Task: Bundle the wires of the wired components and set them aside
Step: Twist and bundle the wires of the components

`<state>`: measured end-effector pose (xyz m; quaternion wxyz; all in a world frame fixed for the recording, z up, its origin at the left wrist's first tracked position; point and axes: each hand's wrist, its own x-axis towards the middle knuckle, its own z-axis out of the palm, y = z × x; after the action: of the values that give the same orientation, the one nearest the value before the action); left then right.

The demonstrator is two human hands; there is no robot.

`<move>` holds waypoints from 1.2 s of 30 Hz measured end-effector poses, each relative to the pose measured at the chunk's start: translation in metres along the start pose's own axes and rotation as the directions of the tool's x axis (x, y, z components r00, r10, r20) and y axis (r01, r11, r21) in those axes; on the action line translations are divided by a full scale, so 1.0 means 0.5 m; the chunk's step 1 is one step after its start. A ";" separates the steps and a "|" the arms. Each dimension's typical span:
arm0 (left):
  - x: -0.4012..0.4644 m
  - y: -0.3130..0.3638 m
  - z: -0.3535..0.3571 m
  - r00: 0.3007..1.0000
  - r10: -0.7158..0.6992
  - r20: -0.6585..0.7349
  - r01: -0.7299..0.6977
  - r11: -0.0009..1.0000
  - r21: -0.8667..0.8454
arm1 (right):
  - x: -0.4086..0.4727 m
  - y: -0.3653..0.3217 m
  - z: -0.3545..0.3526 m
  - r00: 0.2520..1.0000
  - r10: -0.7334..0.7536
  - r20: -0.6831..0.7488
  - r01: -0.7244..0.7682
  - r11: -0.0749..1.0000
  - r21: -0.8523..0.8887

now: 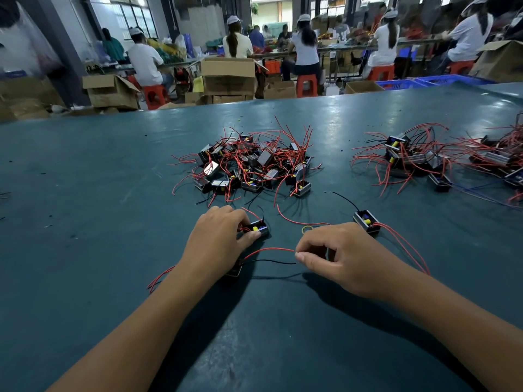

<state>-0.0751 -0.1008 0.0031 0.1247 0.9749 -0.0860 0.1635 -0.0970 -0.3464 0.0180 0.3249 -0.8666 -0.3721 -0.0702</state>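
My left hand (219, 236) grips a small black component (258, 228) with yellow and blue parts, holding it down on the green table (85, 193). A second black component (235, 269) lies partly hidden under my left wrist. Its red wire (267, 249) and black wire (274, 261) run right to my right hand (336, 258), which pinches their ends between thumb and forefinger. A yellow rubber band (307, 228) lies just beyond my right hand. Another component (367, 221) with red wires sits to the right.
A tangled pile of components (249, 165) with red wires lies in the middle of the table. A second heap (424, 159) spreads along the right side. Beyond the far edge, people sit at benches among cardboard boxes (229, 75) and red stools.
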 end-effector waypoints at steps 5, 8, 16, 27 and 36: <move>0.001 0.004 -0.001 0.999 0.001 -0.034 0.000 1.000 0.015 | -0.002 -0.003 -0.002 1.000 0.002 0.016 -0.001 0.999 -0.039; 0.002 0.003 0.000 0.999 -0.004 -0.034 0.004 1.000 -0.003 | -0.002 -0.006 -0.001 0.999 0.011 0.048 -0.008 0.998 -0.056; 0.002 -0.004 0.004 1.000 0.002 -0.022 -0.004 0.999 -0.053 | -0.002 -0.009 -0.001 0.996 0.000 0.090 0.006 0.998 -0.064; 0.002 -0.008 0.009 1.000 -0.010 -0.022 0.008 0.998 -0.068 | -0.005 -0.012 -0.002 0.989 0.019 0.146 -0.004 0.995 -0.104; 0.003 -0.005 0.008 1.000 -0.007 -0.018 0.006 0.998 -0.054 | -0.003 -0.004 -0.003 0.991 0.021 0.129 -0.006 0.993 -0.114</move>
<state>-0.0721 -0.0995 -0.0008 0.1525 0.9698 -0.0861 0.1697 -0.0993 -0.3470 0.0194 0.2509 -0.8889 -0.3820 -0.0323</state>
